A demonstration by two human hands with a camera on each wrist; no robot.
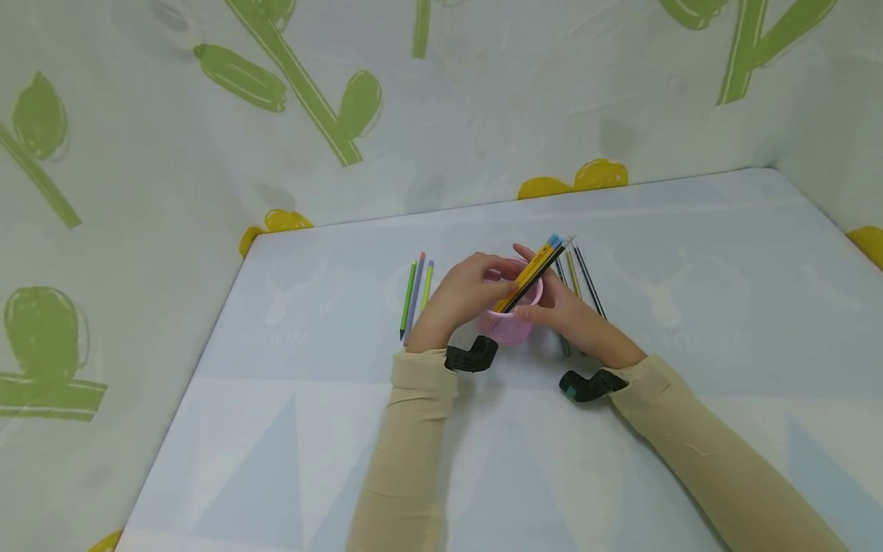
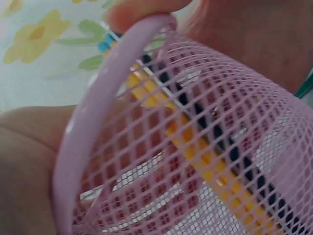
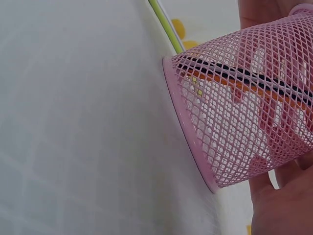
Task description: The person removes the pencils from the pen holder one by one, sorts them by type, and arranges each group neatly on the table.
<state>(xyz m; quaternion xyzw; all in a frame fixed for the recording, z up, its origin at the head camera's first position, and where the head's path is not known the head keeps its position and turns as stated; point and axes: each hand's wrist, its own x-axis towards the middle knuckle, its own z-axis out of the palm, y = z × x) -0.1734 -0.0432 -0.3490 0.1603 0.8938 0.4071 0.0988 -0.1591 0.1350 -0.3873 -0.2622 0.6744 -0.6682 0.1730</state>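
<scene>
A pink mesh pencil cup (image 1: pixel 506 331) stands on the table between the two hands. Yellow pencils (image 1: pixel 530 270) with blue ends and a black pencil (image 2: pixel 217 129) lean in it, their upper ends sticking out past the rim. My left hand (image 1: pixel 467 287) reaches over the cup's left rim, and its thumb and fingers pinch these pencils. Around the cup's right side curls my right hand (image 1: pixel 572 316), holding the cup; its fingers show through the mesh in the right wrist view. The left fingertips are partly hidden.
Left of the cup lie a green pencil (image 1: pixel 408 300), a purple pencil (image 1: pixel 416 294) and a yellow-green pencil (image 1: pixel 428 280). Several pencils, among them a dark striped one (image 1: pixel 590 282), lie on the right, partly under the right arm. A patterned curtain (image 1: pixel 448 130) borders the table's far edge.
</scene>
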